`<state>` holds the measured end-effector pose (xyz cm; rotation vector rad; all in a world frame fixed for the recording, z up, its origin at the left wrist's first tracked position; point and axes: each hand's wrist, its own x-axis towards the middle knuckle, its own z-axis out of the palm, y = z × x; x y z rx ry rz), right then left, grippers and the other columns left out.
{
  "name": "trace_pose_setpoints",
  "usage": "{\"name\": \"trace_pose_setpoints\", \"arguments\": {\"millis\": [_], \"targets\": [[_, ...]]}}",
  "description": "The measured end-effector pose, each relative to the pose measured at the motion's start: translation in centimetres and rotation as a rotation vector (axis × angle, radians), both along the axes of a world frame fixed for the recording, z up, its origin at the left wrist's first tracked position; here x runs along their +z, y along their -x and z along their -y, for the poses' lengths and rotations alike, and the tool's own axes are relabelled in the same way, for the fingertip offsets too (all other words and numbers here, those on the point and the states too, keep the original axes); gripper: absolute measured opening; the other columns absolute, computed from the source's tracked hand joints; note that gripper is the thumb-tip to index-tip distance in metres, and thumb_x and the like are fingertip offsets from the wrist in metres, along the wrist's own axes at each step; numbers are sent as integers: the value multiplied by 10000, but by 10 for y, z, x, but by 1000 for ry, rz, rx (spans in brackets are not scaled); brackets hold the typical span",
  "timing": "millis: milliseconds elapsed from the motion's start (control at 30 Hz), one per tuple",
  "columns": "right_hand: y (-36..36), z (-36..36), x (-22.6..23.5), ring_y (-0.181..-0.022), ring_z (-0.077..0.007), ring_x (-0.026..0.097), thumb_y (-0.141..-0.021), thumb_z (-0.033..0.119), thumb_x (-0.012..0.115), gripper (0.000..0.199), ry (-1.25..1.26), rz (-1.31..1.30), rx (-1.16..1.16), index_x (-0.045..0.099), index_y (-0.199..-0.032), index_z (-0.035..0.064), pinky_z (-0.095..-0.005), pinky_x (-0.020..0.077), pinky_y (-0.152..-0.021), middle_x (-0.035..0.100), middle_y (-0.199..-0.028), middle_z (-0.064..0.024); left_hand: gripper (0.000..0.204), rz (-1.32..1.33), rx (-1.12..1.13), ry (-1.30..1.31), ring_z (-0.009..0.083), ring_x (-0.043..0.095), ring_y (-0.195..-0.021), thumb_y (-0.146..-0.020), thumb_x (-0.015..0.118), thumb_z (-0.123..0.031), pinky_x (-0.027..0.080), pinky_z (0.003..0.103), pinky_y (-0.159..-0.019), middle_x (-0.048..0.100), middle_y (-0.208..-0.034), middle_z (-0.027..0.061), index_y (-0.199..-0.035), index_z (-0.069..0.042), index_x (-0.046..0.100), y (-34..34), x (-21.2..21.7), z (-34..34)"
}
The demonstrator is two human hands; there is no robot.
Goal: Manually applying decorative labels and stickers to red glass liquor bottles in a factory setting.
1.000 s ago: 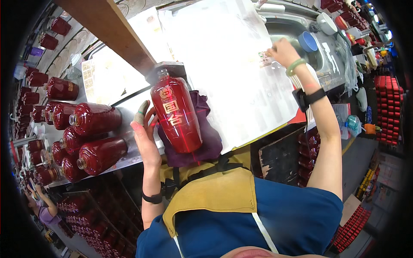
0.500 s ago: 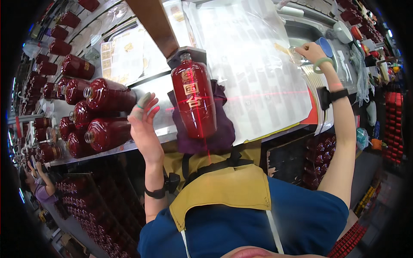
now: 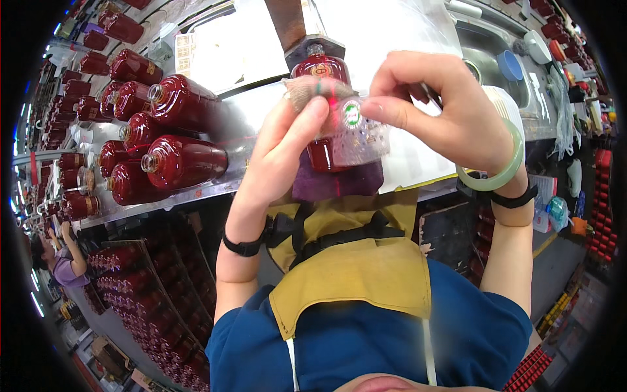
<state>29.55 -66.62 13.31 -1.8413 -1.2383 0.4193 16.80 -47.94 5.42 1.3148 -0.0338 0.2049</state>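
Note:
A dark red glass bottle (image 3: 336, 67) with gold lettering lies on a purple cloth (image 3: 336, 184) in front of me, its neck at a wooden block (image 3: 326, 47). Over it, a clear decal film (image 3: 369, 149) with a round green-and-white emblem hangs between my hands. My left hand (image 3: 277, 140), with beige coverings on a fingertip, pinches the film's left side between thumb and finger. At the upper right edge, my right hand (image 3: 450, 108) grips it between thumb and forefinger. Red laser lines fall on the bottle and my left fingers. My hands hide much of the bottle.
Several red bottles (image 3: 186, 163) lie together on the bench at left. White sheets (image 3: 418, 153) cover the bench at right, beside a metal sink (image 3: 480, 49) with a blue cup (image 3: 509, 65). A person (image 3: 62, 258) works at far left.
My right hand has come from the dish near the sink to above the bottle, bringing the film. The left hand has moved right from beside the bottle and closed on the film.

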Motion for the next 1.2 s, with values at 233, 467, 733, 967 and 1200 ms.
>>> {"name": "trace_pose_setpoints", "arguments": {"millis": [233,467,733,967,1200], "targets": [[28,27,-54,-710,-171,605,-881,155,786,155,148,-137,-14,718,-873,15,-323,469,-651,661,-760,-92,271,-303,-27,-115,97,625,-1002,-950,685,17,502,273,-925,650,-1054,19,-1218,12,637,62,-9,-16],[27,18,-90,-663,-158,567,-890,190,791,211,163,-228,-236,705,-889,-3,-300,457,-624,652,-776,-79,267,-319,116,-43,20,446,-778,-947,730,-17,418,195,-730,450,-858,-75,-1195,-31,629,41,-45,-22],[21,13,-109,-685,-144,578,-906,195,778,212,131,-231,-295,700,-912,-2,-303,475,-646,658,-785,-74,187,-315,149,-9,38,497,-839,-981,698,-40,464,215,-790,466,-863,-69,-1139,-44,598,33,-67,-14],[18,11,-120,-702,-103,551,-952,188,734,199,121,-425,-286,684,-947,-5,-283,461,-648,642,-772,-46,204,-354,171,123,88,626,-956,-987,701,-68,523,262,-862,652,-1039,11,-1160,-29,601,31,-71,-13],[18,10,-125,-690,-110,535,-952,178,729,185,97,-408,-284,689,-942,-2,-289,455,-641,636,-772,-49,262,-347,185,146,89,628,-907,-962,734,-67,516,253,-793,655,-1017,14,-1190,-21,614,33,-79,-17]]}}
